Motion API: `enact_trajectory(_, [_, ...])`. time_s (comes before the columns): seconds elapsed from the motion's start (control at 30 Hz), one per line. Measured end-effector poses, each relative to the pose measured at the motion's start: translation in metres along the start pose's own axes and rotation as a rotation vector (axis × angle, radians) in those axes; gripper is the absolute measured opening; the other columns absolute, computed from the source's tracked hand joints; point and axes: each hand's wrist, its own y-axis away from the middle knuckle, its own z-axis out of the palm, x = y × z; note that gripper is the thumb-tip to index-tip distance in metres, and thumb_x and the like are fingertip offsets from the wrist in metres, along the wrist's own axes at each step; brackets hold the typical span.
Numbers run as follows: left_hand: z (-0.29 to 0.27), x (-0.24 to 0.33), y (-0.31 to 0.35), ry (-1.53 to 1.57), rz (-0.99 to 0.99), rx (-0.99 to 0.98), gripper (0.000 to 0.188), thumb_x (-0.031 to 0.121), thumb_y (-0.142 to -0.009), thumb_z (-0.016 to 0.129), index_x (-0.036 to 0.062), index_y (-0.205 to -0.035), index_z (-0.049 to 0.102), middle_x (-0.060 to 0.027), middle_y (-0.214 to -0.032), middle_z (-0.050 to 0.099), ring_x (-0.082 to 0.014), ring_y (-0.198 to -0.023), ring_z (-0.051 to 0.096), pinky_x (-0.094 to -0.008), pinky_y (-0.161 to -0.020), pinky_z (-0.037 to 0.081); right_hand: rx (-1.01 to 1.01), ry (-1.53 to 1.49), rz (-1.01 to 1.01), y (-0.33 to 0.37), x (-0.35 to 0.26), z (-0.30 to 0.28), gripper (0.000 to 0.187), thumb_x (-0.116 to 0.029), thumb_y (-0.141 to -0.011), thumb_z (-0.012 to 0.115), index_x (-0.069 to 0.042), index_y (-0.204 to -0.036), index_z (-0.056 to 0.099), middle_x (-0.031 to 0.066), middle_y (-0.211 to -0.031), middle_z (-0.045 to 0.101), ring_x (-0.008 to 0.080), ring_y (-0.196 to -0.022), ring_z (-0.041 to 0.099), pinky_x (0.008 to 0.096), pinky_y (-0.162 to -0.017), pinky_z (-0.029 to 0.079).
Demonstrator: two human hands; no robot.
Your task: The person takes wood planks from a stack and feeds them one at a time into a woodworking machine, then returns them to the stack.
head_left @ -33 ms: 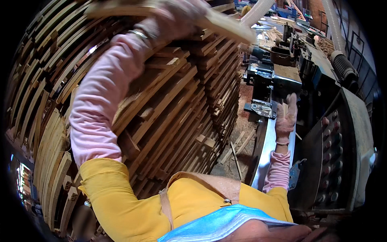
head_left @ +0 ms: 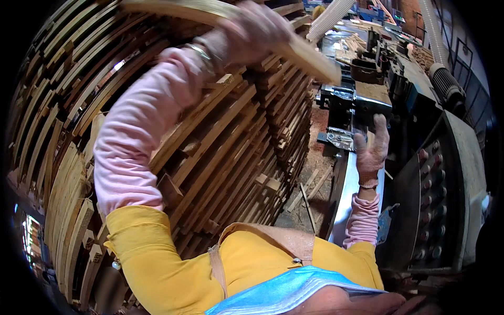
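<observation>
My left hand (head_left: pixel 256 34), in a pinkish work glove, is raised and closed round a long wooden strip (head_left: pixel 316 62). Both ends of the strip stick out past the hand, and the near edge of the hand is smeared by motion. My right hand (head_left: pixel 371 153), also gloved, is over the shiny metal bed (head_left: pixel 342 195) of a woodworking machine (head_left: pixel 371 102). Its thumb and a finger stand apart, pointing toward the machine's infeed. Something pale shows between them; whether it is wood or folded fingers I cannot make out.
Tall stacks of wooden strips (head_left: pixel 210 157) fill the left side. A control panel with several buttons (head_left: pixel 433 199) stands at the right. Ribbed hoses (head_left: pixel 332 20) and a motor (head_left: pixel 448 86) are at the back. Loose offcuts (head_left: pixel 310 194) lie on the floor.
My left hand has swung to the right and slightly down with the wooden strip. The thumb of my right hand has spread away from the fingers.
</observation>
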Motion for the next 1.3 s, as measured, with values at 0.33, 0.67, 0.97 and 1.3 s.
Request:
enact_trajectory(0.33, [-0.091, 0.225, -0.066, 0.769, 0.552, -0.146, 0.043, 0.024, -0.096, 0.067, 0.0233, -0.139, 0.058, -0.005, -0.141, 0.059, -0.0236, -0.134, 0.052, -0.0508, -0.126, 0.026, -0.38, 0.118, 0.54, 0.189, -0.058, -0.042, 0.087, -0.014, -0.081, 0.078, -0.007, -0.158, 0.04, 0.0242, -0.131, 0.061, 0.0448, -0.114, 0.062, 0.0482, -0.099, 0.051])
enact_trajectory(0.67, [0.004, 0.066, -0.032, 0.736, 0.051, -0.508, 0.062, 0.037, -0.093, 0.065, 0.0204, -0.15, 0.049, -0.0063, -0.147, 0.054, -0.0238, -0.14, 0.048, -0.0449, -0.124, 0.03, -0.554, 1.169, 0.867, 0.299, -0.049, -0.107, 0.065, -0.032, -0.091, 0.07, -0.015, -0.151, 0.05, 0.0143, -0.118, 0.062, 0.0374, -0.111, 0.059, 0.0475, -0.094, 0.051])
enact_trajectory(0.97, [0.019, -0.069, 0.014, 0.95, -0.47, -1.357, 0.08, 0.048, -0.09, 0.076, 0.0125, -0.154, 0.046, -0.0158, -0.152, 0.052, -0.0316, -0.14, 0.05, -0.0452, -0.117, 0.042, -0.412, 1.096, 0.837, 0.18, 0.191, -0.017, 0.065, -0.037, -0.095, 0.066, -0.022, -0.154, 0.043, 0.0137, -0.123, 0.064, 0.0372, -0.117, 0.06, 0.0486, -0.094, 0.053])
enact_trajectory(1.3, [0.026, -0.031, 0.103, 1.047, -0.535, -1.224, 0.068, 0.041, -0.088, 0.078, 0.0005, -0.139, 0.059, -0.0246, -0.127, 0.07, -0.0367, -0.102, 0.072, -0.0478, -0.092, 0.054, -0.567, 1.154, 0.892, 0.309, -0.01, -0.101, 0.061, -0.028, -0.091, 0.072, -0.02, -0.147, 0.052, 0.0073, -0.134, 0.06, 0.034, -0.127, 0.056, 0.0506, -0.099, 0.052])
